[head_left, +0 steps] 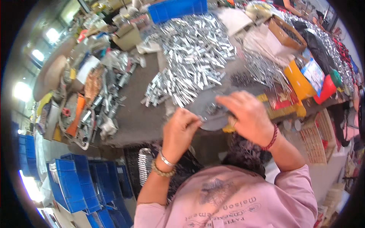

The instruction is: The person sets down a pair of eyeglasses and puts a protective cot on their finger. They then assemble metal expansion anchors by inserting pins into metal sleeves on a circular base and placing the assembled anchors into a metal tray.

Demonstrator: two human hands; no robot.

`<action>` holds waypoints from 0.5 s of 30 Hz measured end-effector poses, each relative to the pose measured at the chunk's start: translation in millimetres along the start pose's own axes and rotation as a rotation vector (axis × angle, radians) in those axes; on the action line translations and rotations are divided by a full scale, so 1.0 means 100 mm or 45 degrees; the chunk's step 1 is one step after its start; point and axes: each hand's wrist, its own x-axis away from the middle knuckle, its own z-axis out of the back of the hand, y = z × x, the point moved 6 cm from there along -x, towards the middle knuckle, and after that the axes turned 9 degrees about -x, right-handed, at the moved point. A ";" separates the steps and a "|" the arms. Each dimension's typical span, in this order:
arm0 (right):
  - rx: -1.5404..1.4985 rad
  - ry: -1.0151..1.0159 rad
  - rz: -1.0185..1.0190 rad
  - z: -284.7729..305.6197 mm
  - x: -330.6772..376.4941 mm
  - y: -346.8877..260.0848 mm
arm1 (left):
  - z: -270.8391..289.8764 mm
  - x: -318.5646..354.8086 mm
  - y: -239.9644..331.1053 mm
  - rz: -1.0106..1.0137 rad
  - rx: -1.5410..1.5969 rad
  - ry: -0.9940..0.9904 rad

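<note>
My left hand is pinched shut on a small shiny metal piece at the near edge of the bench. Beside it, my right hand curls down over a grey round plate, its fingertips closed on small metal parts lying there. The two hands nearly touch over the plate. A big heap of shiny flat metal pieces spreads across the bench just beyond them. My left wrist wears bracelets and my right wrist a red cord. The right palm hides part of the plate.
A bundle of thin metal pins lies right of the heap, near a yellow container and a cardboard box. Tools and clutter crowd the bench's left. Blue crates stand below left, a dark mesh basket under the bench, and a wicker basket at the right.
</note>
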 end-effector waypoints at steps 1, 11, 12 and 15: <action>0.088 -0.038 -0.099 0.08 0.05 0.05 | -0.01 0.01 -0.01 0.022 0.048 -0.005; -0.185 0.098 -0.260 0.10 0.33 0.22 | -0.06 -0.01 -0.03 0.055 0.035 -0.050; -0.189 0.059 -0.157 0.09 0.32 0.14 | -0.05 -0.01 -0.02 0.043 0.022 -0.039; -0.210 0.054 -0.022 0.08 0.25 -0.09 | -0.05 0.01 0.00 0.031 0.020 -0.027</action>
